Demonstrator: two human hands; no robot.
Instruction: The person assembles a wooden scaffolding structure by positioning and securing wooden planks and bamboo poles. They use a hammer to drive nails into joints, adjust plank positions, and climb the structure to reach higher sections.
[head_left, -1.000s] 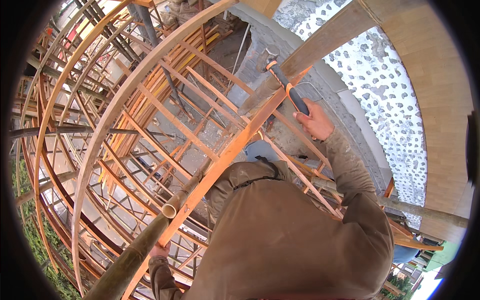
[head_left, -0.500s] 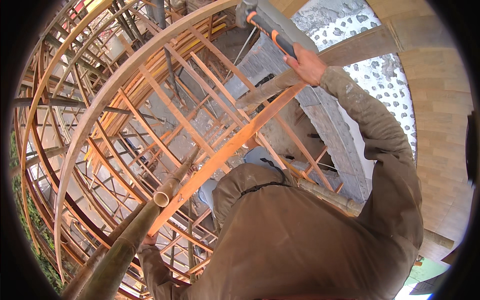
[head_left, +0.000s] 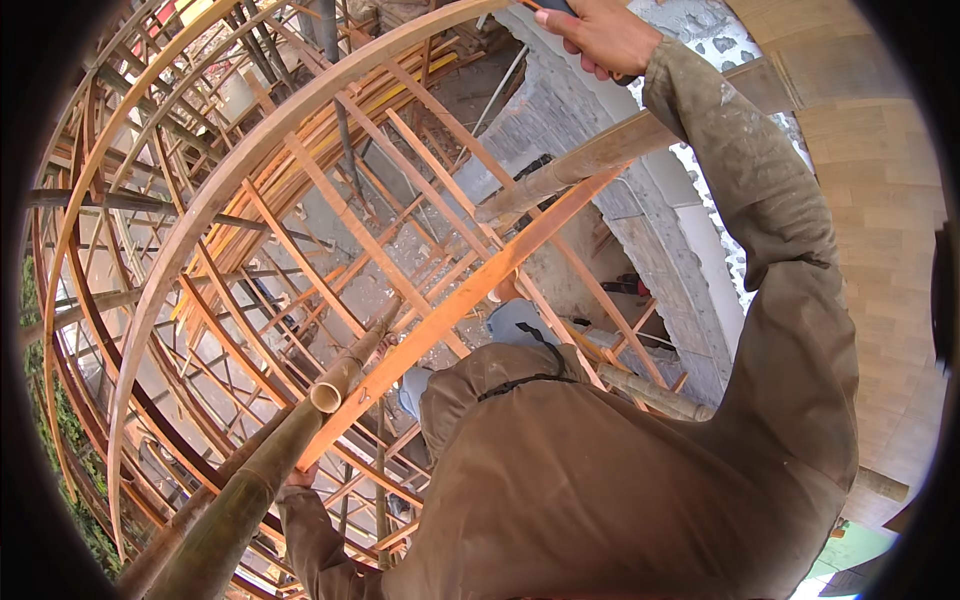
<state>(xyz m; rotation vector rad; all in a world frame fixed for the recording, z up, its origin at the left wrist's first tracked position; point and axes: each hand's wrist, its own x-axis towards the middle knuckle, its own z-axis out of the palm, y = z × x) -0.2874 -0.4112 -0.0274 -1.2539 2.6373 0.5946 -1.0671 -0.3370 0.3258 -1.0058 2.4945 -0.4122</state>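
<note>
While the right hand (head_left: 600, 35) is raised at the top edge, fingers (head_left: 585, 50) clenched round a dark handle (head_left: 560, 6), most of the tool is cut off; can't tell its head. The left hand (head_left: 300, 478) sits low, just under the bamboo pole (head_left: 255, 480), barely visible; grip unclear, looks wrapped on the pole. An orange lath (head_left: 470, 300) runs diagonally between the hands, well below the right fingers, touching the pole near its open end (head_left: 326, 397). The lath is flat, straight and thin. Risks, I'd judge: a swing from that height glances off the lath and splits it, or lands near the left fingers. Open lattice below: a slip means a drop.
</note>
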